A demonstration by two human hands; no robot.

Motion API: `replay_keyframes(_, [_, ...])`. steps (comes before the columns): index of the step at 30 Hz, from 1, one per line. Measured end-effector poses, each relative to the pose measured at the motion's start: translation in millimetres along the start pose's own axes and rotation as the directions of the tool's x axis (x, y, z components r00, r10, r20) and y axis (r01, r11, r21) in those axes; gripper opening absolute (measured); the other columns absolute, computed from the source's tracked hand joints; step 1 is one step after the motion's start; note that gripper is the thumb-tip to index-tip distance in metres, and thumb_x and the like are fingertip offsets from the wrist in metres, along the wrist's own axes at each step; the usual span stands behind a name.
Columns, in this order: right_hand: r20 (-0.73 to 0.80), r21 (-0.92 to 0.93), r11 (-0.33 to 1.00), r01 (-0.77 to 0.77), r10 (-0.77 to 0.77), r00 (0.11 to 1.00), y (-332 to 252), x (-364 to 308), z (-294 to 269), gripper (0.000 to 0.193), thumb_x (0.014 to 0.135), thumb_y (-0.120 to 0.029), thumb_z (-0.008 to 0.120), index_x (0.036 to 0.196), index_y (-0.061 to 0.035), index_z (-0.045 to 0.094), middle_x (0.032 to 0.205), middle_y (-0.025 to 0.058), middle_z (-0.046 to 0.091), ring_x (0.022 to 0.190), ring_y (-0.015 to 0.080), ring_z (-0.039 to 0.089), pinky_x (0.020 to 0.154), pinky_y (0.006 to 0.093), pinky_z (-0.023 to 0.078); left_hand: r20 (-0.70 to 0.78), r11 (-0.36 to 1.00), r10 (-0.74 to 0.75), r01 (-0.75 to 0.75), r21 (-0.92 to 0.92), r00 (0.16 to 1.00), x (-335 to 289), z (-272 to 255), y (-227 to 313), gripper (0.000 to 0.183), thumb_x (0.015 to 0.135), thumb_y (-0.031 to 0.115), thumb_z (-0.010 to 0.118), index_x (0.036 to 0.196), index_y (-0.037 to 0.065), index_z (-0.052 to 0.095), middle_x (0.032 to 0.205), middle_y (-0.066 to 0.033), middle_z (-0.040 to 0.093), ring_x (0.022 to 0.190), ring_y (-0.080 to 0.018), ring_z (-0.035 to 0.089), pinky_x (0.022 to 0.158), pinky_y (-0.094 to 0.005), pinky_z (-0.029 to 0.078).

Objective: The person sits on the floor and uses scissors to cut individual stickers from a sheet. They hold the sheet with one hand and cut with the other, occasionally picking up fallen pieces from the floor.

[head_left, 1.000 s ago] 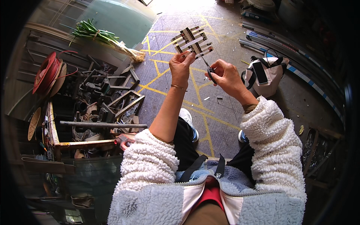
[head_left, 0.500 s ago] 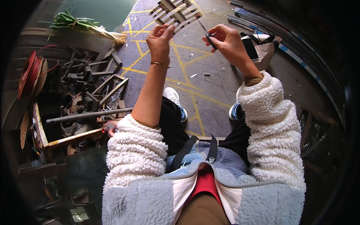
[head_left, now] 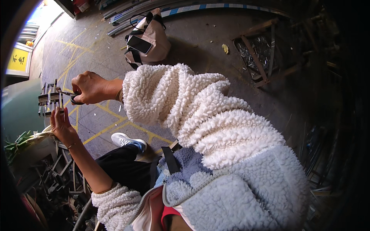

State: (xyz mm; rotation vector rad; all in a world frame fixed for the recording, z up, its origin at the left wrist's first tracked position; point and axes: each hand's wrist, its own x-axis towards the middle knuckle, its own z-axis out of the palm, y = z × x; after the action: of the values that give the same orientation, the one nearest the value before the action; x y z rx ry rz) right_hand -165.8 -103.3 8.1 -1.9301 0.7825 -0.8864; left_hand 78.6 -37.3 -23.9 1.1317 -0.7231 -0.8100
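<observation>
At the left of the view, my left hand (head_left: 63,129) pinches the lower edge of a cut-up piece of paper or card (head_left: 49,99) with dark and pale strips and slits between them. My right hand (head_left: 92,87) is closed round the black handles of a pair of scissors (head_left: 78,100). The blades point left, at the near edge of the strips; whether they are touching them I cannot tell. The piece is held up in front of me above the floor, and its details are small and partly blurred.
A pale bag (head_left: 160,40) with a phone (head_left: 139,44) on it stands on the floor beyond my right arm. Long metal bars (head_left: 185,8) lie behind it. Spring onions (head_left: 19,145) rest at the left, above scrap metal (head_left: 58,169). A metal frame (head_left: 250,54) stands at right.
The view has swung to the right, so my hands, the cut piece and the scissors now appear at the far left. The scissor blades still meet the piece's edge area.
</observation>
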Motion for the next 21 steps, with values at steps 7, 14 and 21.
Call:
replay_keyframes(7, [-0.009, 0.023, 1.000, 0.006, -0.006, 1.000, -3, -2, -1, 0.034, 0.074, -0.026, 0.076, 0.089, 0.0028, 0.068, 0.088, 0.0201, 0.070, 0.088, 0.0342, 0.069, 0.083, 0.0384, 0.053, 0.203, 0.979, -0.025, 0.065, -0.192, 0.979, 4, -2, -4, 0.024, 0.099, 0.015, 0.053, 0.117, -0.001, 0.058, 0.124, -0.0194, 0.062, 0.117, -0.0254, 0.060, 0.106, -0.0399, 0.046])
replay_keyframes(14, [-0.040, -0.047, 0.998, 0.053, -0.055, 0.998, -2, -2, 1, 0.034, 0.073, -0.030, 0.075, 0.087, 0.0004, 0.068, 0.085, 0.0195, 0.070, 0.084, 0.0356, 0.069, 0.080, 0.0407, 0.054, 0.180, 0.957, -0.099, 0.143, -0.253, 0.979, 1, 0, -10, 0.027, 0.097, 0.013, 0.057, 0.119, -0.003, 0.059, 0.118, -0.0184, 0.065, 0.111, -0.0272, 0.063, 0.103, -0.0403, 0.049])
replay_keyframes(21, [0.041, 0.070, 0.996, 0.060, -0.063, 0.997, -1, -2, 9, 0.022, 0.086, -0.010, 0.073, 0.096, 0.0051, 0.062, 0.073, 0.0108, 0.070, 0.061, 0.0108, 0.066, 0.052, 0.0248, 0.051, 0.071, 0.935, -0.097, 0.115, -0.335, 0.993, -16, 27, -5, 0.031, 0.085, 0.004, 0.073, 0.110, 0.004, 0.056, 0.098, -0.0147, 0.071, 0.086, -0.0232, 0.071, 0.081, -0.0373, 0.058])
